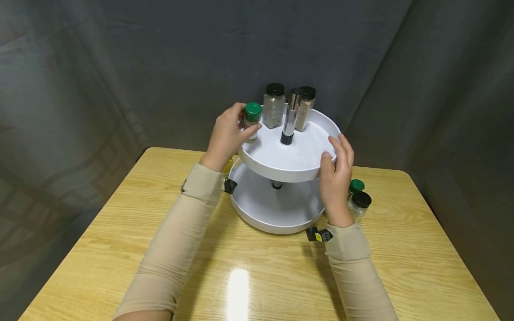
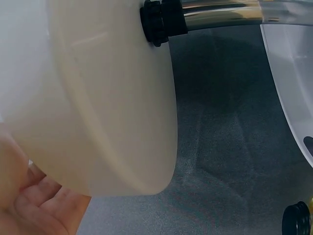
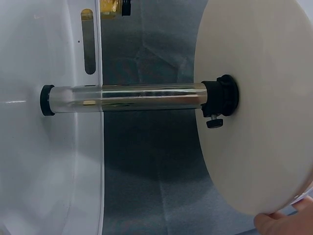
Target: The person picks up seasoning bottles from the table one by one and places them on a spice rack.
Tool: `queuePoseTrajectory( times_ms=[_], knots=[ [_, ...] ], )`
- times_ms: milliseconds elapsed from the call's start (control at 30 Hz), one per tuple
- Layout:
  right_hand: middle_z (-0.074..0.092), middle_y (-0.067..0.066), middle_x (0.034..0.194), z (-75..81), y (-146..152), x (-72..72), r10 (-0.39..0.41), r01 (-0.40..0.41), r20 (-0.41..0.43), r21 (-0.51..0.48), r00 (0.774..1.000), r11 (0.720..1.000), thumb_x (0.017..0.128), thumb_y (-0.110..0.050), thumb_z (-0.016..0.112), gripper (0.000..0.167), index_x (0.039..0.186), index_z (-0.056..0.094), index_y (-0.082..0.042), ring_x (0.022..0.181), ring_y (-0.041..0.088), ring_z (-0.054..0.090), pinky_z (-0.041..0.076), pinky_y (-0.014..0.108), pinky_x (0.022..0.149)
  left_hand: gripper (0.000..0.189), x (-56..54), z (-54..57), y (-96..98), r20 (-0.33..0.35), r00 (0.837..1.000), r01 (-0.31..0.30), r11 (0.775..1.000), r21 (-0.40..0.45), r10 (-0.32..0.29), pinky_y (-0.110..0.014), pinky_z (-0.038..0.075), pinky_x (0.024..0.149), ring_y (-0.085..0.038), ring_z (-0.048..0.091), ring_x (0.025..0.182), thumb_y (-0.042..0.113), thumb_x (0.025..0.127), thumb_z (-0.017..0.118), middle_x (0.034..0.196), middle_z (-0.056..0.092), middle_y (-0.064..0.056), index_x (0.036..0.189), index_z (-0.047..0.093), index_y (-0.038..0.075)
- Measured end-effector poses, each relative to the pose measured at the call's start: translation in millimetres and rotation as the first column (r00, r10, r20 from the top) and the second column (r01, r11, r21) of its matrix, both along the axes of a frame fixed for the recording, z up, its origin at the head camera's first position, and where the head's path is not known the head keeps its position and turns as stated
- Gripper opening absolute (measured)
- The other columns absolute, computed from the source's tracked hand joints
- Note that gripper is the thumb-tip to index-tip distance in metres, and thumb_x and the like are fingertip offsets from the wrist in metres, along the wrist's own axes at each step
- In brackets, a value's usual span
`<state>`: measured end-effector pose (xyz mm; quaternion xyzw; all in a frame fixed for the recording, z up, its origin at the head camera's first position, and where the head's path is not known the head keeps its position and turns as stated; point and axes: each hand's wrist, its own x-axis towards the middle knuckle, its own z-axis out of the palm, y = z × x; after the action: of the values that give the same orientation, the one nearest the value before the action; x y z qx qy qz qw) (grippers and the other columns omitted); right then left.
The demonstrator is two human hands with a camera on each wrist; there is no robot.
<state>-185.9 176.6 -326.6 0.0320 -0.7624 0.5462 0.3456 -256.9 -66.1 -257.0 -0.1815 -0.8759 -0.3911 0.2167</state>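
A spice jar [image 1: 251, 129] with a green cap stands between the thumb and fingers of my left hand [image 1: 226, 136], at the left side of the upper tray [image 1: 305, 156] of a white two-tier turntable. My right hand [image 1: 339, 178] touches the right rim of that tray with loosely bent fingers; in the right wrist view its fingertips [image 3: 265, 223] meet the tray's edge. On the upper tray, a black-capped jar of grey contents [image 1: 274, 109] and another black-capped jar [image 1: 304, 111] stand behind the metal post [image 1: 291, 116]. The left wrist view hides the held jar behind the tray.
Below is the wider lower tray [image 1: 277, 209]. On the wooden table [image 1: 192, 267], a green-capped jar [image 1: 356, 185] and a black-capped jar [image 1: 360, 203] stand right of the turntable. Something yellow [image 1: 228, 166] shows behind its left side. Grey curtains [image 1: 180, 67] surround the table.
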Motion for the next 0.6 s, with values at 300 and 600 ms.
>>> queuePoseTrajectory(
  times_ms=[300,600],
  knots=[
    [0.026,0.021,0.159,26.6,-19.7,25.9,0.013,-0.012,0.005,-0.019,1.000,1.000,0.099,-0.015,0.044,0.049,0.142,0.049,0.008,0.149,0.032,0.024,0.020,0.045,0.124,0.055,0.6,-3.4,-1.5,0.028,0.998,-0.053,0.997,0.047,0.051,-0.031,0.055,0.097,-0.027,0.063,0.110,0.022,0.092,0.077,0.123,0.064,-0.018,0.135,0.056,-0.003],
    [0.026,0.021,0.159,30.6,-22.6,31.5,0.018,-0.018,-0.010,-0.026,1.000,1.000,0.098,-0.016,0.044,0.050,0.142,0.050,0.008,0.148,0.033,0.025,0.021,0.045,0.124,0.056,-1.3,-4.8,-1.3,0.059,0.997,-0.060,0.996,0.060,0.057,-0.030,0.054,0.100,-0.027,0.063,0.114,0.022,0.093,0.076,0.126,0.063,-0.019,0.137,0.054,-0.004]
  ],
)
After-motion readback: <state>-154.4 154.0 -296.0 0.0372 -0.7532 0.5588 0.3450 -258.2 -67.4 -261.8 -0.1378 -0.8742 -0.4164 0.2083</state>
